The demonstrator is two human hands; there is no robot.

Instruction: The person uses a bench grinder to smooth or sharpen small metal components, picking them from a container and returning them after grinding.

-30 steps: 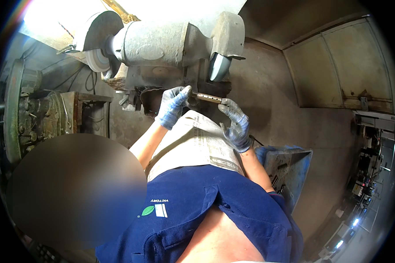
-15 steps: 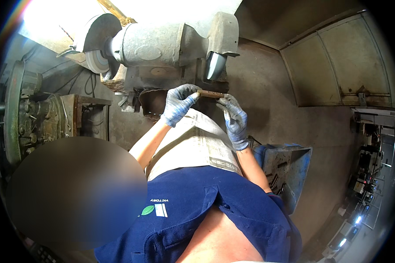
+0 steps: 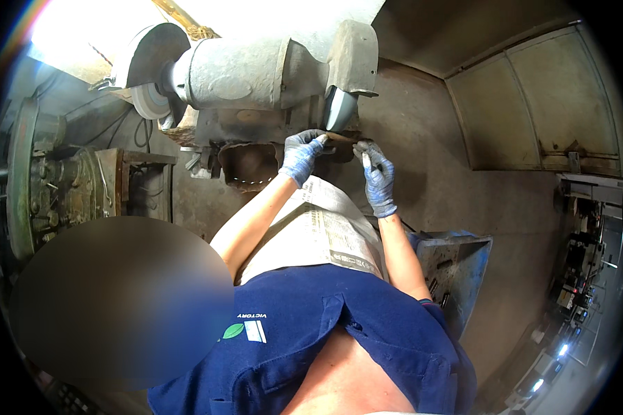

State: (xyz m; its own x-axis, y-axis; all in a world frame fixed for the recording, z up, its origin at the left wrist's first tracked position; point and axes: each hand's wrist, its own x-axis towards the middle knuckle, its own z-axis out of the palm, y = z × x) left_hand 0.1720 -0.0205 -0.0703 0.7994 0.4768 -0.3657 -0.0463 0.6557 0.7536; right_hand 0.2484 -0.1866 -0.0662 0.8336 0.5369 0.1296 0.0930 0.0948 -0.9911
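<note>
Between my two gloved hands lies a short brownish metal bar, close below the right wheel of a bench grinder. My left hand has its fingers closed on the bar's left end. The opposite end is pinched by my right hand, with the thumb toward me. Both gloves are blue-grey with dark fingertips. Whether the bar touches the wheel I cannot tell. Sheets of newspaper cover my lap beneath the hands.
The grinder's left wheel sits under its guard. A blue metal bin holding several dark pieces stands at my right. A green machine is on the left, and metal panels stand at the far right.
Both hands have moved right and slightly forward, carrying the bar from in front of the grinder to just below its right wheel.
</note>
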